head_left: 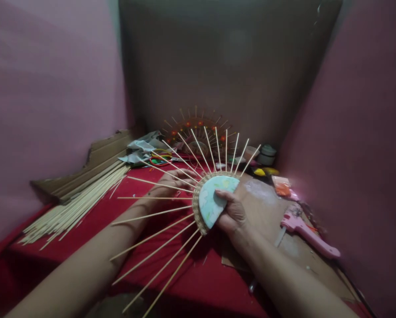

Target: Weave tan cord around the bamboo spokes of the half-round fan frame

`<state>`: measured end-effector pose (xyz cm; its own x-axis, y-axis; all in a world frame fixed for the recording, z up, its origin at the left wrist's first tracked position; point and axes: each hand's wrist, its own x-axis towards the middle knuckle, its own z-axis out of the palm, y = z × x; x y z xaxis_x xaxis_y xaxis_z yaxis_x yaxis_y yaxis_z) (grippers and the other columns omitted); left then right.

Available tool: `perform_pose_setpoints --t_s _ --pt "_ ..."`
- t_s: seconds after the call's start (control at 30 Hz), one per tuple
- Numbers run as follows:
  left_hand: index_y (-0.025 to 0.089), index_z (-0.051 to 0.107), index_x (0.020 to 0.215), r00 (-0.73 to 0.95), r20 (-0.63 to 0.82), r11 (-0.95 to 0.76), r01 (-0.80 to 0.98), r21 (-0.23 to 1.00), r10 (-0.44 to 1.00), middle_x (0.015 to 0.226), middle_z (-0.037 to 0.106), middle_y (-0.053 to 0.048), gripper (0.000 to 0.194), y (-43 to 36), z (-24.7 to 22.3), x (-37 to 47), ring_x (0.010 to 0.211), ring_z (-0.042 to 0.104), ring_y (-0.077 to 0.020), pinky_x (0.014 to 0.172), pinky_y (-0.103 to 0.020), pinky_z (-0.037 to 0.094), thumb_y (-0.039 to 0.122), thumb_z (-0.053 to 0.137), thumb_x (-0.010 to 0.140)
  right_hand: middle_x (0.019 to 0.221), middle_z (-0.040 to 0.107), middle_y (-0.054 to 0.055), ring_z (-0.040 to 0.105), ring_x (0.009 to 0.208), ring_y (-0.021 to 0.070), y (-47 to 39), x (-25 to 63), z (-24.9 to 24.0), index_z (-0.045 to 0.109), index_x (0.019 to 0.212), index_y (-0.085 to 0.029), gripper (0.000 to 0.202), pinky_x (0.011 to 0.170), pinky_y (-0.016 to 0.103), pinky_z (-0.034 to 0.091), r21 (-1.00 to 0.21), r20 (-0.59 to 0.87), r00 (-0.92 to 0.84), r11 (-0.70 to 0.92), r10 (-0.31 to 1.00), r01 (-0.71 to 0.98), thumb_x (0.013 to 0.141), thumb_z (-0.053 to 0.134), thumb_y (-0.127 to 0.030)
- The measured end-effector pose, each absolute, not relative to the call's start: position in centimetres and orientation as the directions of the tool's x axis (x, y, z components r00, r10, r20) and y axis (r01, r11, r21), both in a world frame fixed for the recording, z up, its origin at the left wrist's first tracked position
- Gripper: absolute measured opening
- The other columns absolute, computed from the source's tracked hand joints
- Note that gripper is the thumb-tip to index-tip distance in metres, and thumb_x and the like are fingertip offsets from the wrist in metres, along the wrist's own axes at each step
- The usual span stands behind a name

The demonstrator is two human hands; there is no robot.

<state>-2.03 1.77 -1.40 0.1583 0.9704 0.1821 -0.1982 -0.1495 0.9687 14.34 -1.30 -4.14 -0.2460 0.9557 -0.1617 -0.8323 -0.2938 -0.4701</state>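
Note:
My right hand (234,214) grips a half-circle fan-shaped piece (214,201), thumb pressed on its pale blue-green patterned face. Its curved edge has a braided straw-coloured rim, and several thin wooden sticks fan out from it upward and to the left. Behind the left-hand sticks is my left hand (176,180), its fingers stretched toward the rim and partly hidden. I see nothing held in it. Whether its fingertips touch the piece, I cannot tell.
A bundle of loose sticks (78,205) lies left on the red cloth (181,274), beside torn cardboard (101,154). A pink glue gun (309,229) rests on a cardboard sheet (264,216) at right. Behind stands a decorated stick fan (198,126). Scissors (163,157) lie back left.

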Motion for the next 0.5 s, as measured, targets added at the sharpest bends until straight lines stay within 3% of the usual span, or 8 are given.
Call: perform_pose_setpoints --t_s 0.13,0.27,0.4,0.5 --pt "0.017 0.068 0.087 0.389 0.133 -0.015 -0.292 0.956 0.911 0.083 0.070 -0.009 0.032 0.5 -1.3 -0.9 0.077 0.066 -0.0228 0.069 -0.032 0.051 0.007 0.073 0.056 0.076 0.073 0.002 0.067 0.074 0.0169 -0.8 14.6 -3.6 0.064 0.080 -0.016 0.010 0.088 0.038 0.050 -0.420 -0.169 -0.211 -0.264 0.963 -0.868 0.072 0.060 -0.013" --pt "0.024 0.066 0.099 0.396 0.256 -0.101 -0.371 0.923 0.882 0.098 0.068 -0.009 0.056 0.6 -1.8 0.1 0.101 0.061 -0.0278 0.087 -0.038 0.048 0.001 0.075 0.048 0.082 0.073 0.003 0.066 0.082 0.0146 -0.1 14.9 -2.8 0.063 0.089 -0.016 0.017 0.087 0.032 0.050 -0.364 -0.152 -0.178 -0.222 0.972 -0.905 0.084 0.054 -0.030" --pt "0.029 0.066 0.099 0.341 0.324 -0.185 -0.381 0.906 0.882 0.098 0.068 -0.005 0.072 0.6 -3.3 1.4 0.110 0.056 -0.0256 0.099 -0.036 0.042 -0.009 0.074 0.039 0.083 0.072 0.001 0.065 0.086 0.0169 -0.1 14.1 -3.2 0.063 0.088 -0.019 0.025 0.088 0.034 0.049 -0.545 -0.082 -0.048 -0.085 0.995 -0.834 0.077 0.062 -0.042" --pt "0.026 0.067 0.089 0.223 0.208 -0.060 -0.532 0.845 0.952 0.083 0.069 -0.001 0.050 0.3 -4.2 1.8 0.100 0.062 -0.0206 0.094 -0.030 0.045 -0.006 0.071 0.051 0.095 0.070 0.002 0.063 0.092 0.0164 -0.7 13.2 -4.3 0.064 0.094 -0.019 0.031 0.091 0.031 0.046 -0.716 0.053 0.045 0.069 0.998 -0.694 0.073 0.067 -0.042"
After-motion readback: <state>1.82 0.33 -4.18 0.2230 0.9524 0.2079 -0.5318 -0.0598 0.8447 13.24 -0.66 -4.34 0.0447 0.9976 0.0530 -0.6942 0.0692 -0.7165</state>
